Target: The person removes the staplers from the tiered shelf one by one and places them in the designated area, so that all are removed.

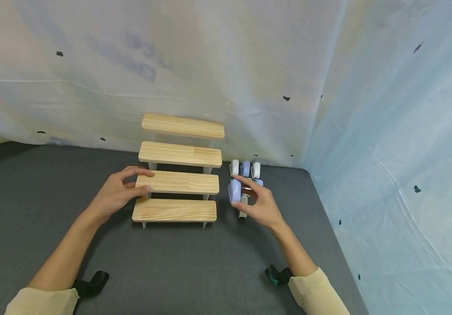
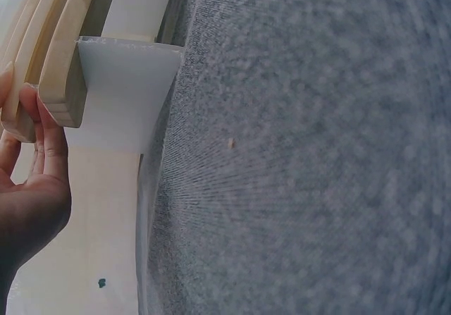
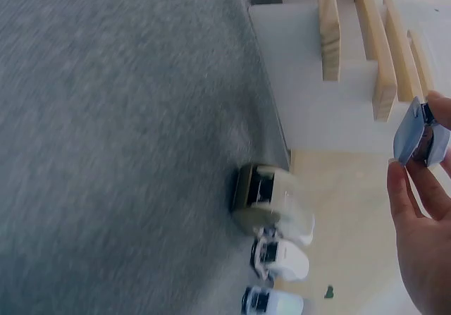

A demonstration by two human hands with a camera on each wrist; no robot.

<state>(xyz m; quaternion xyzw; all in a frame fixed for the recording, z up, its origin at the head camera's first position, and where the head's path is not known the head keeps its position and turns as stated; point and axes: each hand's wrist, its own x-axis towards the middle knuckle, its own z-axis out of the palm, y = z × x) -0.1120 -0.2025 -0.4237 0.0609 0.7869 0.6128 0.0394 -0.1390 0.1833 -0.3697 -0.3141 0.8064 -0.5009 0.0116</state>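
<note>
In the head view a four-tier display stand with pale wooden boards stands before me. My left hand grips the left end of its second board from the bottom, thumb and fingers around the edge; the left wrist view shows the fingers on that board. To the right of the stand, my right hand pinches a light-blue mini stapler between thumb and fingertips. In the right wrist view this stapler is raised off the table, level with the boards.
Behind and under my right hand are more mini staplers: a white one, a blue one, another white one and a grey one. The dark grey table ends at hanging pale sheeting behind and right.
</note>
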